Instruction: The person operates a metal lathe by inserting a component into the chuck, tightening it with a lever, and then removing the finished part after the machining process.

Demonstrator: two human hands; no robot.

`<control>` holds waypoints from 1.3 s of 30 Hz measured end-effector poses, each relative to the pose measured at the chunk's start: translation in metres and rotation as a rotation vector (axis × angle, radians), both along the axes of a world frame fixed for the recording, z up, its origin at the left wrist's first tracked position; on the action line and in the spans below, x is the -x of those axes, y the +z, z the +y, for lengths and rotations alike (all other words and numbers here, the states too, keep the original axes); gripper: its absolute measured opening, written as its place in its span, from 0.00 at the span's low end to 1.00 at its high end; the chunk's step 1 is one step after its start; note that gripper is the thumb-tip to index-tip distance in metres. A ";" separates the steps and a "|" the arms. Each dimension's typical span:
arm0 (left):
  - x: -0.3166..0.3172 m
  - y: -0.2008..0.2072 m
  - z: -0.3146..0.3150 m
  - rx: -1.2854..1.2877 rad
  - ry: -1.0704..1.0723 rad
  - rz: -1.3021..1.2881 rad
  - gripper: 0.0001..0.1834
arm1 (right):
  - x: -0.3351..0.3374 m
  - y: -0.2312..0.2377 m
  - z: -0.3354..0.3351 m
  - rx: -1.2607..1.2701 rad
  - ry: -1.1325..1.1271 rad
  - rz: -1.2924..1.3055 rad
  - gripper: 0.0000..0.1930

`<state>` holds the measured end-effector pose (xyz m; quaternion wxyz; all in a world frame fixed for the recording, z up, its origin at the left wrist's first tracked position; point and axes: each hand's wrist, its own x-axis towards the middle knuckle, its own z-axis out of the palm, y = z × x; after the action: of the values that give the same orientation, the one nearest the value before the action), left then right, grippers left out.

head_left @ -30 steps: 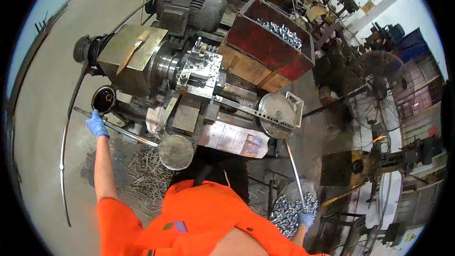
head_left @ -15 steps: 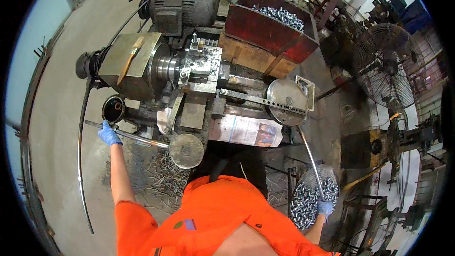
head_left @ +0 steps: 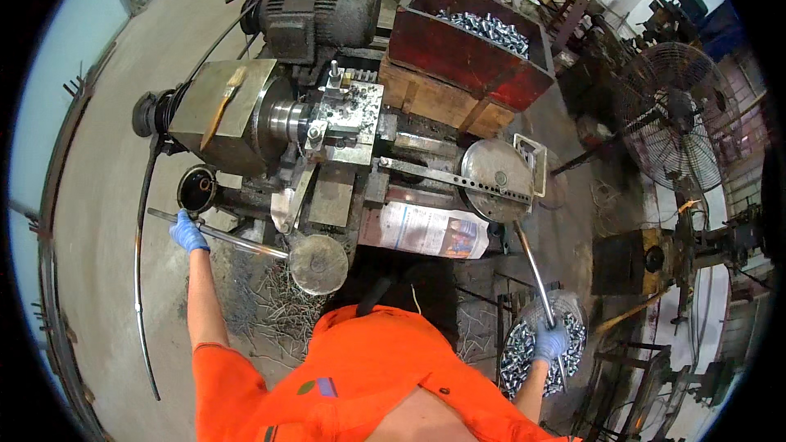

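My left hand (head_left: 189, 232), in a blue glove, is closed around a metal lever rod (head_left: 246, 243) that joins a round metal disc (head_left: 318, 264). My right hand (head_left: 551, 341), gloved in blue too, is wrapped around a long steel rod (head_left: 530, 258) slanting down from the larger round disc (head_left: 496, 180). Below this hand lies a round mesh basket (head_left: 565, 299) filled with small shiny metal cylinders (head_left: 517, 354). Ahead of me is a lathe-like machine with a steel chuck (head_left: 284, 121) and a tool block (head_left: 348, 115) strewn with metal chips.
A brush (head_left: 223, 108) rests on the machine's headstock (head_left: 209, 86). Behind it sits a motor (head_left: 315, 16). A dark red box (head_left: 467, 57) of metal pieces stands on a wooden crate (head_left: 434, 98). Printed paper (head_left: 417, 227) lies on the bed. At right is a fan (head_left: 675, 115).
My right hand has moved up along the steel rod, away from the rod's lower end, which now shows below it. My left hand stays on its lever rod.
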<state>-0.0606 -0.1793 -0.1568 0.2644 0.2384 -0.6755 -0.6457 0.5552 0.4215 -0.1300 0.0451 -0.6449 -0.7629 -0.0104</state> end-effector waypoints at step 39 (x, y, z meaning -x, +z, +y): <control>-0.006 -0.122 0.008 1.340 -0.789 -0.671 0.29 | 0.144 -0.025 0.000 0.119 0.381 0.290 0.22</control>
<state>-0.0549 -0.1709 -0.2791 -0.1096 -0.0430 -0.9919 -0.0485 0.4116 0.4215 -0.1552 0.1170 -0.4856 -0.8556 0.1359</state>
